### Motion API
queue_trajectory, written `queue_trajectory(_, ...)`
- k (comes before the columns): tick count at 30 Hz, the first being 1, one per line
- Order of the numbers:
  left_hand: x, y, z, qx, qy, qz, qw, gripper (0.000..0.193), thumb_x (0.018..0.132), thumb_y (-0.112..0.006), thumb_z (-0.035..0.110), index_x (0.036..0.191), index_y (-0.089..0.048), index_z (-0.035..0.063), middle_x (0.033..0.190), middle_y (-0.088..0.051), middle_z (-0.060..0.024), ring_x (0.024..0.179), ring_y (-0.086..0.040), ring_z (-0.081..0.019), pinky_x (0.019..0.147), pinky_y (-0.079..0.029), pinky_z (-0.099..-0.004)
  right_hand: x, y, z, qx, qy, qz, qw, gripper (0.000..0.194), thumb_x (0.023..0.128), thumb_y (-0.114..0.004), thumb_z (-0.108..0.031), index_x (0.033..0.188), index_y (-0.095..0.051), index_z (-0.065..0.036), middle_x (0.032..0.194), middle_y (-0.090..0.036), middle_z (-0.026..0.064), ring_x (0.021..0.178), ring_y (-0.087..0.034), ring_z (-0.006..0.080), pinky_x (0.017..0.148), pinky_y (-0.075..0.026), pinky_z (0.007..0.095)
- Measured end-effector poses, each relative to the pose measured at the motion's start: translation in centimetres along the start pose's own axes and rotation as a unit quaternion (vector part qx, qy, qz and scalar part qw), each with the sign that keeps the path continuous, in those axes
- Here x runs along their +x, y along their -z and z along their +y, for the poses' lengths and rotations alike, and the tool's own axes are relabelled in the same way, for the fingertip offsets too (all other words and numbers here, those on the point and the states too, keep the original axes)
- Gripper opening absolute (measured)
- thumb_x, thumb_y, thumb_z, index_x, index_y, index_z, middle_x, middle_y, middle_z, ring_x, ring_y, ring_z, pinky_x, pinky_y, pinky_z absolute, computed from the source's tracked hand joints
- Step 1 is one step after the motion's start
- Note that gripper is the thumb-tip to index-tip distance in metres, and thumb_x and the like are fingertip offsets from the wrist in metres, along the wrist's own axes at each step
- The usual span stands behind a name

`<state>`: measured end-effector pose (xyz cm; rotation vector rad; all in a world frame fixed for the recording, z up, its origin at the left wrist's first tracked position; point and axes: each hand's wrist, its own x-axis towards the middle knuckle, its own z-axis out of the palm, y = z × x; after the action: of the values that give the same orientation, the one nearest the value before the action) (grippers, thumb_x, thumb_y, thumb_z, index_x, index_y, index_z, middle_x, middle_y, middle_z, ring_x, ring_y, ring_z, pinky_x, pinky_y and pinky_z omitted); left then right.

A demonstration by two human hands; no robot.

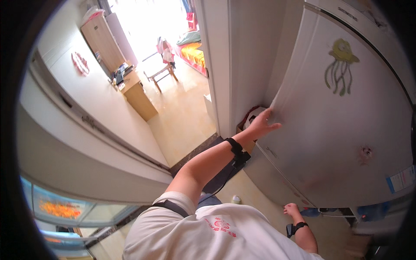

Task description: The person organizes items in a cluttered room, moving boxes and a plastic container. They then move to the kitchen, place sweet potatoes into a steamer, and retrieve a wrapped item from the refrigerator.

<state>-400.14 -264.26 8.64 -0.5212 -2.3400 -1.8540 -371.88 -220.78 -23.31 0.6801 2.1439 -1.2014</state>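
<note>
My left hand is at the side edge of a white refrigerator door, thumb and fingers spread, fingertips at the edge. It appears to touch the door; nothing is seen held in it. My right hand hangs lower, near the bottom edge of the refrigerator as seen here, its fingers loosely curled. Whether it holds something small cannot be told. Each wrist wears a black strap with a small device. The door bears a green jellyfish sticker and a small pink sticker. Both refrigerator doors look closed.
A doorway at the upper left leads to a bright room with a wooden desk, a chair and a bed. A bag stands between wall and refrigerator. A dark mat lies at the threshold. A glass-fronted cabinet or tank is at lower left.
</note>
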Motion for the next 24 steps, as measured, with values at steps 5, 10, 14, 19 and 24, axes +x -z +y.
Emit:
queue_trajectory(5, 2.8, 2.6, -1.4, 0.1, -0.014, -0.094, 0.99, 0.055, 0.082, -0.084, 0.024, 0.124, -0.055, 0.0017, 0.109, -0.064, -0.0128, 0.099, -0.059, -0.0244, 0.088, -0.048, -0.0377, -3.4, -6.7, -1.7, -0.037, 0.014, 0.113, 0.993, 0.019, 0.086, -0.06, -0.01, 0.069, -0.064, -0.002, 0.063, -0.067, 0.0081, 0.055, -0.065, 0.0177, 0.054, -0.053, 0.0349)
queue_trajectory(10, 1.9, 5.1, -0.7, 0.071, -0.107, -0.1, 0.987, 0.046, 0.079, -0.083, 0.026, 0.106, -0.056, 0.0003, 0.099, -0.06, -0.0187, 0.093, -0.058, -0.0373, 0.08, -0.049, -0.0442, -11.7, -16.3, -3.2, 0.078, -0.079, 0.116, 0.987, 0.019, 0.085, -0.062, -0.015, 0.075, -0.067, 0.0, 0.064, -0.066, 0.0068, 0.055, -0.064, 0.0177, 0.056, -0.053, 0.0341)
queue_trajectory(14, -3.4, 9.3, 0.7, 0.086, -0.11, -0.237, 0.962, 0.041, 0.077, -0.083, 0.027, 0.097, -0.057, 0.0021, 0.093, -0.058, -0.0152, 0.088, -0.06, -0.0362, 0.075, -0.049, -0.0445, -17.8, -24.2, -7.5, 0.088, -0.148, 0.092, 0.981, 0.02, 0.085, -0.065, -0.019, 0.084, -0.068, 0.0, 0.068, -0.068, 0.0065, 0.058, -0.065, 0.0152, 0.06, -0.053, 0.032)
queue_trajectory(19, -8.7, 12.8, 0.9, -0.05, -0.264, -0.451, 0.851, 0.028, 0.083, -0.077, 0.026, 0.096, -0.063, 0.0062, 0.091, -0.063, -0.0122, 0.084, -0.064, -0.0341, 0.07, -0.052, -0.0438, -22.1, -29.7, -9.2, 0.112, -0.131, 0.128, 0.977, 0.018, 0.091, -0.064, -0.019, 0.093, -0.068, -0.002, 0.077, -0.069, 0.0036, 0.065, -0.066, 0.0131, 0.064, -0.053, 0.0293)
queue_trajectory(24, -10.8, 12.0, -1.0, -0.033, -0.223, -0.527, 0.819, 0.012, 0.092, -0.065, 0.015, 0.096, -0.065, 0.0033, 0.087, -0.068, -0.0154, 0.083, -0.067, -0.0353, 0.072, -0.053, -0.0423, -25.6, -34.4, -6.5, 0.118, -0.122, 0.101, 0.98, 0.021, 0.092, -0.064, -0.023, 0.104, -0.066, -0.006, 0.09, -0.071, 0.0045, 0.072, -0.066, 0.0144, 0.061, -0.051, 0.0279)
